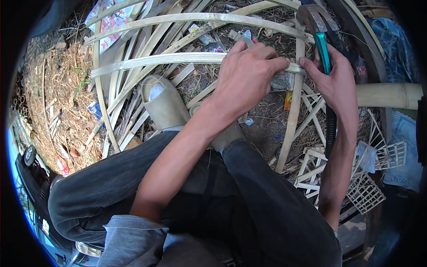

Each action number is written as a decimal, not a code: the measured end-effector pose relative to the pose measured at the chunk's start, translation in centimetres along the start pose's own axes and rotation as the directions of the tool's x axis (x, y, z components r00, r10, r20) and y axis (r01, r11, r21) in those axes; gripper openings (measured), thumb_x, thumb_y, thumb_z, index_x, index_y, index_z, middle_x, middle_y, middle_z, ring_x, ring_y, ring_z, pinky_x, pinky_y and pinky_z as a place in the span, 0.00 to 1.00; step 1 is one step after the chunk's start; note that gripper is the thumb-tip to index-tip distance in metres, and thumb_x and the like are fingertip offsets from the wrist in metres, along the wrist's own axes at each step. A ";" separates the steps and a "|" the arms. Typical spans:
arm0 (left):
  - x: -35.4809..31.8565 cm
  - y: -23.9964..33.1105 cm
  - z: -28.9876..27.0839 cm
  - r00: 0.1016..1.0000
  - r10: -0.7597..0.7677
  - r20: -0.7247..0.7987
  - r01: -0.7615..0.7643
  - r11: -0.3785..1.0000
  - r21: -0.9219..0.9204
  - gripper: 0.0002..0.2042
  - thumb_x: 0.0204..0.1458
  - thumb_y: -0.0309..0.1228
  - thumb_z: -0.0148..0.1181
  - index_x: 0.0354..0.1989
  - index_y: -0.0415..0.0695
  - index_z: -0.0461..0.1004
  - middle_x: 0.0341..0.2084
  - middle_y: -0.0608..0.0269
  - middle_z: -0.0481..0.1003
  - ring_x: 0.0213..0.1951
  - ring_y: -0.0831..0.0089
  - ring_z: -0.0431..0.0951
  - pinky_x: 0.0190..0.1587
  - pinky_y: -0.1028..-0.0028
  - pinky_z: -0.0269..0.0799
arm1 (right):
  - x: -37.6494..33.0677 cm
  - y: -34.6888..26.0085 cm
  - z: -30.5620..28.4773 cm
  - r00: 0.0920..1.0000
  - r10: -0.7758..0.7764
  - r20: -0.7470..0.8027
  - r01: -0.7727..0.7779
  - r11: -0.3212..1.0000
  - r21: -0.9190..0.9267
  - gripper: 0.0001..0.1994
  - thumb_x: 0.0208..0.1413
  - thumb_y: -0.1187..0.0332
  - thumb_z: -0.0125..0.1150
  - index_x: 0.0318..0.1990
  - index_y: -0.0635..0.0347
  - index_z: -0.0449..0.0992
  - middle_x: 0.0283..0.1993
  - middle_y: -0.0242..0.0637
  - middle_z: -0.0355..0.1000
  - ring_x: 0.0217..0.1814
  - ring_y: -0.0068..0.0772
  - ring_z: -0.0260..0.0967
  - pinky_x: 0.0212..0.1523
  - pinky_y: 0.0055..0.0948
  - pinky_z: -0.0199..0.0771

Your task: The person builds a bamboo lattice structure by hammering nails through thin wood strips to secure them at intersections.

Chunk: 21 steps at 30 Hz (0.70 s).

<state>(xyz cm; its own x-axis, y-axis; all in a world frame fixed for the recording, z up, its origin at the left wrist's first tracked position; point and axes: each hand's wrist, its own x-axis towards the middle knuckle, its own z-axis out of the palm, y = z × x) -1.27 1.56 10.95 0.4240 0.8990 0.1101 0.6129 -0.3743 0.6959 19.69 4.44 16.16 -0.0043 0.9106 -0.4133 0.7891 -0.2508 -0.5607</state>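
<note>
My left hand (249,73) is closed over a pale bamboo strip (169,58) that runs crosswise in front of me. Its thumb and forefinger come together near the strip's right end, and anything small between them is hidden. There the strip crosses an upright bamboo slat (291,120). Closed round a hammer (322,49) with a green and black handle, my right hand (333,78) has its thumb at this crossing. The metal head points away from me, and the handle runs down beside my wrist. A second curved strip (178,18) lies farther off, roughly parallel.
Loose bamboo strips (133,84) are heaped at the far left, over dry grass and litter. At the right lie a thick bamboo pole (391,96) and a woven lattice piece (365,193). My slippered foot (164,104) rests under the frame. A vehicle (35,200) stands at the left edge.
</note>
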 end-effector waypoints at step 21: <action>0.1 0.2 -0.1 1.000 0.021 -0.007 -0.021 1.000 0.003 0.09 0.53 0.29 0.67 0.43 0.50 0.83 0.35 0.67 0.80 0.40 0.68 0.78 0.40 0.67 0.63 | -2.4 2.5 -0.1 0.969 0.192 -0.153 -0.187 0.981 0.049 0.21 0.54 0.55 0.78 0.45 0.61 0.79 0.24 0.19 0.64 0.26 0.14 0.56 0.27 0.21 0.57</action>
<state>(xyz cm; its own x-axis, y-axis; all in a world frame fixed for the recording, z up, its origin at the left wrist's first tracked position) -1.21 1.59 11.20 0.4321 0.8924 0.1299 0.6058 -0.3939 0.6913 21.73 1.63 15.81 0.2414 0.8846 -0.3989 0.7446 -0.4325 -0.5084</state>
